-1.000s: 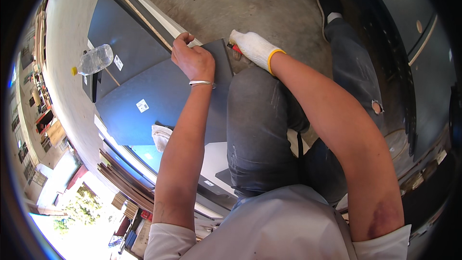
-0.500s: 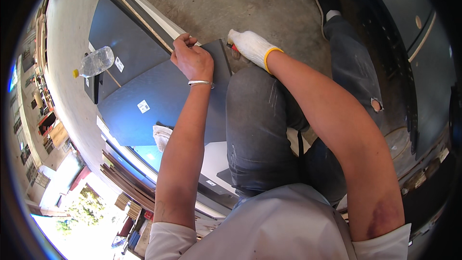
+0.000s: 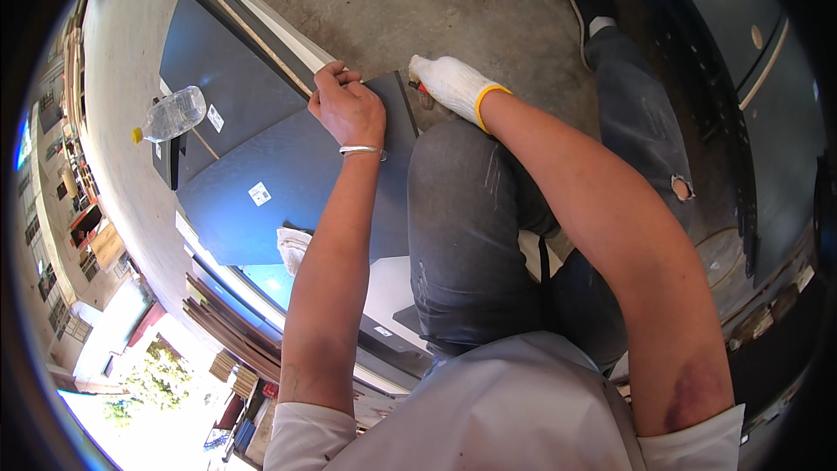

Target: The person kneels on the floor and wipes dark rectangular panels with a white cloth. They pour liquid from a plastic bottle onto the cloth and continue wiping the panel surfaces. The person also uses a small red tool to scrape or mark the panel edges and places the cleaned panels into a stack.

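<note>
A dark grey panel (image 3: 288,144) lies in front of my left leg, its far corner turned up towards my hands. Bare, with a bracelet at the wrist, my left hand (image 3: 350,109) rests over that panel near its far edge. Its fingers are curled together, and what they pinch, if anything, is hidden. My right hand (image 3: 453,85) wears a white knit glove with a yellow cuff and is closed around a red-handled tool (image 3: 424,94). Most of that tool is covered by the glove, so its kind does not show. It is just right of the panel's edge.
More dark panels (image 3: 222,52) are stacked at the left. A clear plastic bottle with a yellow cap (image 3: 177,113) lies on them. A white cloth glove (image 3: 292,247) is beside my left forearm. Large dark panels (image 3: 776,122) stand at the right; concrete floor (image 3: 436,0) lies ahead.
My right hand has shifted very slightly to the left with the red-handled tool. The left hand stays in nearly the same place over the panel.
</note>
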Demonstrator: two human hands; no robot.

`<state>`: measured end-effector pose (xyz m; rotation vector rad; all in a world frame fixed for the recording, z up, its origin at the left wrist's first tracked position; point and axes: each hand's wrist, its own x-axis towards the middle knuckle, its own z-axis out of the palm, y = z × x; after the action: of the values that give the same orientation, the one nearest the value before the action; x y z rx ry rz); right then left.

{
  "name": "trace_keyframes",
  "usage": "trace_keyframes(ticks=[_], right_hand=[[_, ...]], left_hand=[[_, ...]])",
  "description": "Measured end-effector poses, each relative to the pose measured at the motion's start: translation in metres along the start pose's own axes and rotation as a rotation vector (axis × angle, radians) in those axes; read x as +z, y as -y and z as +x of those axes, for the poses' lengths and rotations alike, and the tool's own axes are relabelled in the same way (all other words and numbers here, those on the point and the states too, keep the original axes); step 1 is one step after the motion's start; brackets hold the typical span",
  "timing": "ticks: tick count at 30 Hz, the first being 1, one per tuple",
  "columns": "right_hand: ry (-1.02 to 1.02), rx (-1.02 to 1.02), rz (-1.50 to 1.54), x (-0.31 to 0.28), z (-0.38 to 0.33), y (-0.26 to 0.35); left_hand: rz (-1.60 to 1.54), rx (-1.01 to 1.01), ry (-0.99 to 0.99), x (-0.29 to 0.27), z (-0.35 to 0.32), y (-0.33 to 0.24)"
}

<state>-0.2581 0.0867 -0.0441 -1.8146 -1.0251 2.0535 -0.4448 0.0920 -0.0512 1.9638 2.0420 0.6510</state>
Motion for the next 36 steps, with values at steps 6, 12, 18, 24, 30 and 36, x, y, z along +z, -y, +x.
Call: trace_keyframes(ticks=[6,12,18,24,30,36], right_hand=[[-0.031,0.0,0.063,0.0025,0.0063,-0.0036],[0.026,0.005,0.032,0.0022,0.0069,-0.0026],[-0.012,-0.021,0.054,-0.0006,0.0038,-0.0015],[0.031,-0.022,0.082,-0.0007,0.0048,-0.0024],[0.051,-0.001,0.028,0.0006,0.0092,-0.0025],[0.012,-0.009,0.049,-0.0024,0.005,0.0009]], left_hand=[[-0.003,-0.013,0.004,-0.0009,0.0003,-0.0017],[0.01,0.01,-0.004,0.0001,-0.0004,-0.002],[0.03,0.036,-0.048,0.0001,0.0002,-0.0015],[-0.013,0.007,-0.001,-0.0003,-0.0003,-0.0011],[-0.026,0.009,0.002,-0.0001,0.0002,-0.0003],[-0.052,-0.011,0.014,0.0004,-0.0005,0.0017]])
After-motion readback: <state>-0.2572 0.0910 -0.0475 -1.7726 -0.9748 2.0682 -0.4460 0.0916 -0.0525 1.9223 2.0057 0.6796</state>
